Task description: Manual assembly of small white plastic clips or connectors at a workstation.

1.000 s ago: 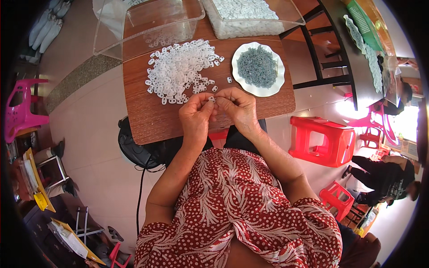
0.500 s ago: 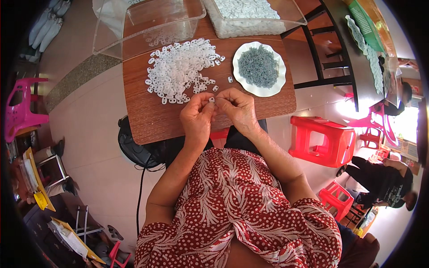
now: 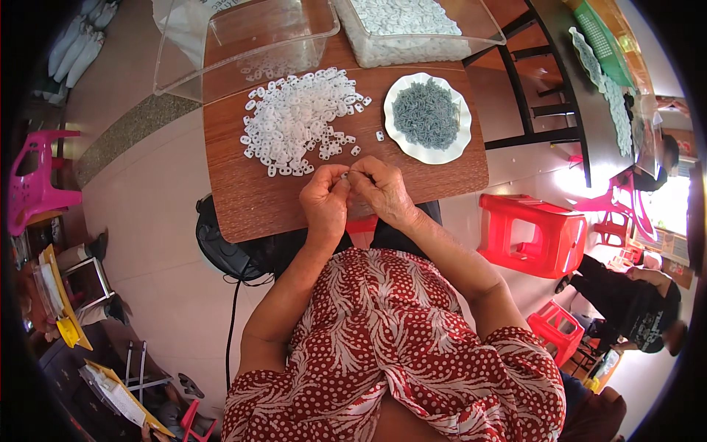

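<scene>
Just above the near edge of the brown table, my left hand [image 3: 325, 197] pinches a small white plastic piece [image 3: 345, 176] between thumb and fingers. My right hand [image 3: 385, 193] meets it there, its fingertips closed in a pinch against the piece; whatever they grip is hidden. Beyond my left hand spreads a heap of white two-holed plastic pieces [image 3: 294, 121]. To the right, a white scalloped plate [image 3: 427, 153] carries a mound of small thin grey parts [image 3: 426, 113]. One loose white piece [image 3: 380, 136] lies between heap and plate.
Two clear plastic bins stand at the table's far side; the right bin [image 3: 412, 53] is full of white pieces, and the left bin [image 3: 247, 55] overhangs the edge. Red stools [image 3: 534, 234] stand on the right, a black bag [image 3: 221, 239] hangs left of my knees, and a person [image 3: 626, 302] is far right.
Both hands have drawn slightly toward me and closer together. The white piece, plainer to see before, is now mostly covered by my fingertips.
</scene>
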Demonstrator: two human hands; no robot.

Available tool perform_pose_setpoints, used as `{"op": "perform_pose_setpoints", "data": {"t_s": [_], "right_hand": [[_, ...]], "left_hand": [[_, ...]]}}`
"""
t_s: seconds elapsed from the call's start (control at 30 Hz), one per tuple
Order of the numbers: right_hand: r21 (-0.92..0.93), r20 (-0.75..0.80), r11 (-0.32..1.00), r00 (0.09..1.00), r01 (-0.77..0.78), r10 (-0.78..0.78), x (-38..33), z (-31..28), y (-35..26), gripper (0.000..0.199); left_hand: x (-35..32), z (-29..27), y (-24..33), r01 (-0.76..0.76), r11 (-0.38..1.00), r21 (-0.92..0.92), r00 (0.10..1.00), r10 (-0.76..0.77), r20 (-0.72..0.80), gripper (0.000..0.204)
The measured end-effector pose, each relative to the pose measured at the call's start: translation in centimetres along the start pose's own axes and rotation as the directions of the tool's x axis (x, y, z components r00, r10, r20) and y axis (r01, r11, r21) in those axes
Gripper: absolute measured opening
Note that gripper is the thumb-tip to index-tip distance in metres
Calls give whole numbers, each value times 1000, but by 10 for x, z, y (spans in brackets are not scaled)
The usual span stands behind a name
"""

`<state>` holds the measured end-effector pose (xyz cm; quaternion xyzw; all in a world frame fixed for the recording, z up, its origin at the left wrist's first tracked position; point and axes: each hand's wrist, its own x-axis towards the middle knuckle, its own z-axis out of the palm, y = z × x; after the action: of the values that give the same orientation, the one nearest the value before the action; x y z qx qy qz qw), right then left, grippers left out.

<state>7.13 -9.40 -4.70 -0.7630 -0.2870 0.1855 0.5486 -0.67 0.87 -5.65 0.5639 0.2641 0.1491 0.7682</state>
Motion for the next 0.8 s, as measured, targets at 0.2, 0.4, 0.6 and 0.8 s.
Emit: {"op": "perform_pose_setpoints", "data": {"t_s": [0.2,0.4,0.6,0.8], "right_hand": [[-52,-10,997,999,-49,48,19,-2,-4,9],[-416,-300,908,950,-49,-86,86,4,21,13],[-645,-257,763,952,-43,-163,113,21,44,17],[-654,-232,755,936,50,-264,109,19,50,15]], "left_hand": [[12,-11,-4,115,983,-141,992,-120,-26,10],[18,-20,4,73,969,-237,988,-103,-118,13],[14,-24,6,92,957,-275,983,-131,-127,13],[15,-24,8,92,956,-280,982,-133,-131,13]]}}
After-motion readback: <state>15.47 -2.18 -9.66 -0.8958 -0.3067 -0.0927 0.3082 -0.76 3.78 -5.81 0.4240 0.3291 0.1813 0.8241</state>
